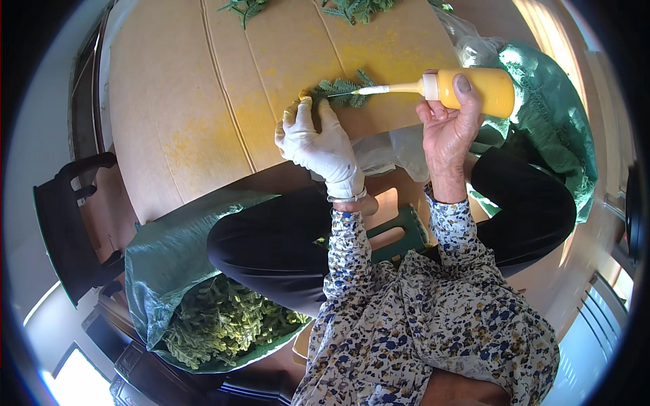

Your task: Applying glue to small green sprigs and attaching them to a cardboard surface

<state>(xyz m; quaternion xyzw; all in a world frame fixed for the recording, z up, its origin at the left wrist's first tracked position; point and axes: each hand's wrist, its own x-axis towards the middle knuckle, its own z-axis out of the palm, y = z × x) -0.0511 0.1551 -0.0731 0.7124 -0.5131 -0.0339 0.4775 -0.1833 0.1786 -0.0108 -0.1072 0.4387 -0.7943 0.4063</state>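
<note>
My left hand point(315, 143), in a white glove with yellow stains at the fingertips, is closed on the near end of a small green evergreen sprig point(335, 88). The sprig lies low over the cardboard point(183, 74). My bare right hand point(448, 132) grips a squeeze bottle point(497, 91) of yellow-orange stuff, tipped on its side. From the bottle a long tapered nozzle point(399, 88) with a white wrap points left, and its thin tip reaches over the sprig, close to my left fingers. Whether the tip touches the sprig, I cannot tell.
Yellow powdery stains point(369, 51) mark the cardboard. More evergreen sprigs point(359, 8) lie at its far edge. A green sack point(176, 237) with evergreen branches point(227, 321) stands at lower left, another green sack point(542, 74) on the right. A dark chair point(64, 227) is at left.
</note>
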